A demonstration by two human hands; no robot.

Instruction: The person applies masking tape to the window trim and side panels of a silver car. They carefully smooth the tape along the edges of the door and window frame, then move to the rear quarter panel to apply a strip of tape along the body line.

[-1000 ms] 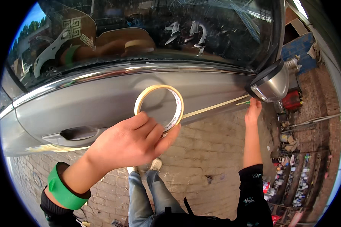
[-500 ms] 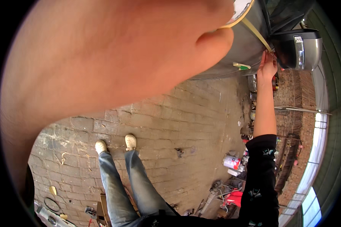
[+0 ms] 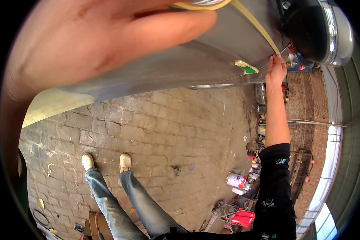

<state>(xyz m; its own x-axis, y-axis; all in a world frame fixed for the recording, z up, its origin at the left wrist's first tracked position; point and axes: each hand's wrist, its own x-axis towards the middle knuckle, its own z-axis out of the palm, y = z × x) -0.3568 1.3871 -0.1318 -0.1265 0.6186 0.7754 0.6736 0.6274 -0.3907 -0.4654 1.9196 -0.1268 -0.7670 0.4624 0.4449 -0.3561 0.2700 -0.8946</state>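
Close to the view, at the upper left, my left hand point(image 3: 116, 40) is closed around a roll of yellowish masking tape point(image 3: 204, 5), seen only in part at the upper edge. From the roll a taut strip of tape point(image 3: 257, 27) runs down to the right across a grey car panel point(image 3: 176, 66). My right hand point(image 3: 276, 72), arm stretched out, pinches the strip's far end at the panel's edge. Beside it is the car's black and silver side mirror point(image 3: 332, 32). A small green and cream piece point(image 3: 247, 67) sits on the panel left of my right hand.
Worn paving point(image 3: 160, 132) lies below, under my legs and light shoes. At the right, a white and red can point(image 3: 237, 181), a red object point(image 3: 243, 218) and clutter line a brick wall point(image 3: 302, 92). An open cardboard box point(image 3: 94, 224) stands at the lower left.
My left hand and the tape roll have moved left, away from my right hand, and the strip between them is longer. More of the grey panel shows. My right hand keeps its pinch.
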